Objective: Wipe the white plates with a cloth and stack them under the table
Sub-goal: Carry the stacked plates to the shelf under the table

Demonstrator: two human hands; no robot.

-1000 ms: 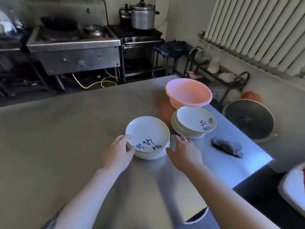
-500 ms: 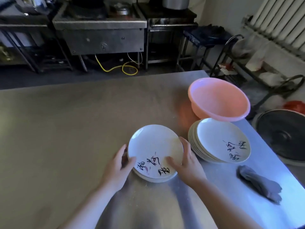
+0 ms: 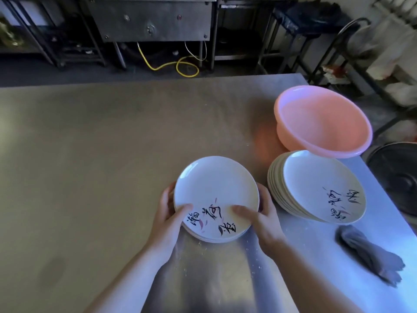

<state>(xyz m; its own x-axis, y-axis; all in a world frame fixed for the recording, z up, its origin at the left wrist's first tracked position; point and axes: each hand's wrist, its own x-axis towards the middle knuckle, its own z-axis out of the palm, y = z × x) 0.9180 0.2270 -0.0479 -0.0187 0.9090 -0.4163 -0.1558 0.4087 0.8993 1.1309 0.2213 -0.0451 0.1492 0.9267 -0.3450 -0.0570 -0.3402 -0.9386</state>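
Observation:
A short stack of white plates [image 3: 214, 184] with black brush writing sits near the middle of the steel table [image 3: 90, 154]. My left hand [image 3: 167, 213] grips its left rim, thumb on top of the upper plate and fingers under the edge. My right hand [image 3: 264, 215] grips the right rim the same way. A taller second stack of white plates [image 3: 316, 188] stands to the right, untouched. A grey cloth [image 3: 370, 254] lies crumpled on the table at the right, near the edge.
A pink plastic basin [image 3: 322, 123] stands just behind the second stack. Beyond the table are steel kitchen units and a yellow hose [image 3: 176, 66] on the floor. A dark round lid [image 3: 397, 177] lies off the table's right edge.
Both hands moved in from beside the stack and closed on its rims, thumbs now on top. The view has tilted down and come closer.

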